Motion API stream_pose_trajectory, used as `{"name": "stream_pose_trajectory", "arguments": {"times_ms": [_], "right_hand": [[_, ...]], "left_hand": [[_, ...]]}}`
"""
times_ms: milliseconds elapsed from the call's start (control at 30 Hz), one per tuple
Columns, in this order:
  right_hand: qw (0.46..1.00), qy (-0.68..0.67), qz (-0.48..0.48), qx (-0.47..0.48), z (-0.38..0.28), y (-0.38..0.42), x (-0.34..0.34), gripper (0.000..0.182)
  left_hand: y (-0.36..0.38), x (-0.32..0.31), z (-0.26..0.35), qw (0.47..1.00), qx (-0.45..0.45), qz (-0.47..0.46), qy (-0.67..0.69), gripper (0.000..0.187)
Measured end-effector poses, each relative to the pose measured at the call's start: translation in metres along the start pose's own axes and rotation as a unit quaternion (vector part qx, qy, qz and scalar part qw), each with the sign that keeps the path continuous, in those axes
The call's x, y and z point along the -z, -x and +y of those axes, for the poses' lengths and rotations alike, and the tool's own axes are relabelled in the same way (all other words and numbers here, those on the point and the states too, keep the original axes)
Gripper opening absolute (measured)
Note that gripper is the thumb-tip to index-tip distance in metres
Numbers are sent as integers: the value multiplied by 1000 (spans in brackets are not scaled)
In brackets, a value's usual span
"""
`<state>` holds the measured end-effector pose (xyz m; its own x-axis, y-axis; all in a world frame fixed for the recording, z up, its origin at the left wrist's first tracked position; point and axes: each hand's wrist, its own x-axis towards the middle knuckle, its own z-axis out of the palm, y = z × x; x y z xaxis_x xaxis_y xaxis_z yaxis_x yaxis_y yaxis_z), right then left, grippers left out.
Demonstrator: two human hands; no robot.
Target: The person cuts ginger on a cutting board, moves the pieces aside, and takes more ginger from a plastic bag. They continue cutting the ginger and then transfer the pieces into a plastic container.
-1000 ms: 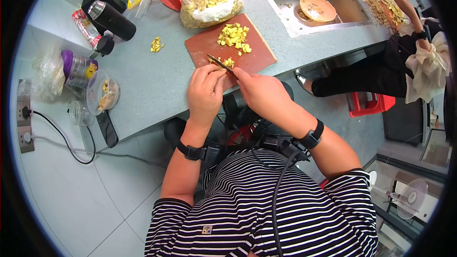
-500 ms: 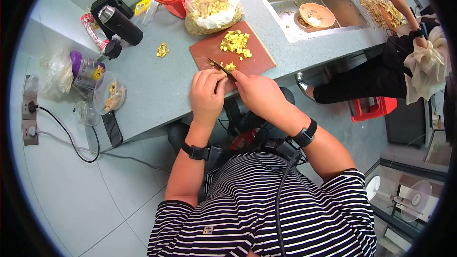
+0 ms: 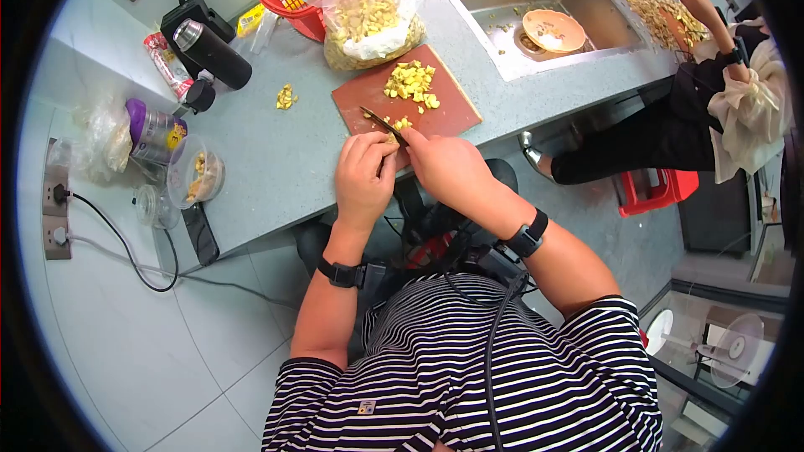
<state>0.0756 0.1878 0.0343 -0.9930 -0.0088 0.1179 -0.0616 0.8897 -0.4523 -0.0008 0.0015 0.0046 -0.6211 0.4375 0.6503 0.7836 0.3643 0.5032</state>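
Note:
My right hand (image 3: pixel 444 166) grips a small knife (image 3: pixel 383 124), whose dark blade points up and left over the brown cutting board (image 3: pixel 459 109). Pinched in the fingers of my left hand (image 3: pixel 365 174) is a small yellow piece of what looks like ginger (image 3: pixel 392 140), mostly hidden, close beside the blade. A few cut bits lie around the knife. Farther up the board sits a heap of chopped yellow pieces (image 3: pixel 409 81). Behind the board stands an open clear bag (image 3: pixel 368 29) full of similar pieces.
A few pieces (image 3: pixel 286 97) lie on the counter, left of the board. Nearby are a black flask (image 3: pixel 219 54), a plastic tub (image 3: pixel 195 174), a phone (image 3: pixel 200 234) and a red basket (image 3: pixel 306 21). The sink (image 3: pixel 511 59) holds a bowl (image 3: pixel 554 31). Another person (image 3: pixel 653 130) works at right.
The knife and my right hand have shifted slightly left and down, and my left fingers sit a little lower. The other person's raised hand has moved slightly up and left.

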Motion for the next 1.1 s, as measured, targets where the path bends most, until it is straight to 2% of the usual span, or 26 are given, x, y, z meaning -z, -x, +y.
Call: {"name": "stream_pose_trajectory", "arguments": {"times_ms": [67,300,367,567,800,900,1100], "right_hand": [[998,-30,56,13,4,5,-5,37],[993,-97,65,-6,13,17,-1,37],[990,-124,62,-21,12,19,2,37],[988,-142,60,-20,12,25,4,36],[993,-114,38,-13,16,34,7,39],[995,-84,47,4,13,34,12,35],[999,-38,7,14,6,22,18,37]], "left_hand": [[-1,0,1,1000,23,3,15,19],[-6,-1,4,999,-11,26,-37,19],[-5,1,7,999,39,17,-17,19],[-1,-3,2,998,55,12,-4,17],[-2,-2,5,998,64,2,-4,17],[-2,-3,4,998,55,-2,-9,17],[-3,-2,1,998,63,-4,6,16]]}}
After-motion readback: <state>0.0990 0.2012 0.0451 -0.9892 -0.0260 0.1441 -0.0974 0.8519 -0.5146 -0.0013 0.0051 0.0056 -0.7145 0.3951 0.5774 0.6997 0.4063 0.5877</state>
